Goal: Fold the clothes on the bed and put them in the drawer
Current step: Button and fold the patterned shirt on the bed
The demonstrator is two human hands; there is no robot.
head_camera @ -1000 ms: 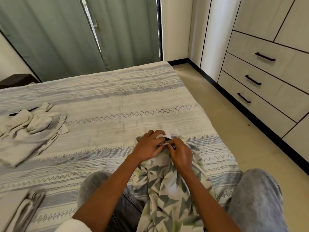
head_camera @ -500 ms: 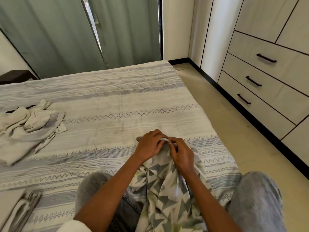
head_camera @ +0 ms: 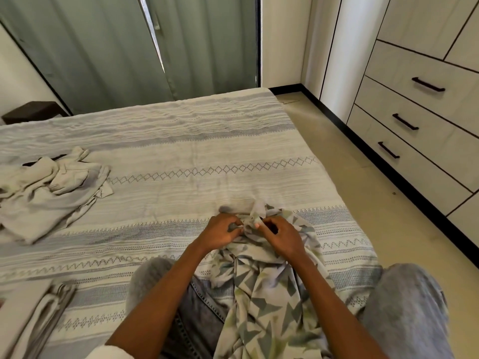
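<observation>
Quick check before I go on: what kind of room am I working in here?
Most likely a bedroom. A bed with a striped cover fills most of the view, a built-in wardrobe with drawers lines the right wall, and long curtains hang behind. Both hands grip a patterned shirt on the bed.

Left hand point(head_camera: 223, 233): forearm extended forward, fingers curled, pinching bunched fabric. Right hand point(head_camera: 282, 237): forearm extended alongside, fingers curled, pinching the same fabric just beside the left. Both knees bent, in grey trousers, either side of the arms.
</observation>
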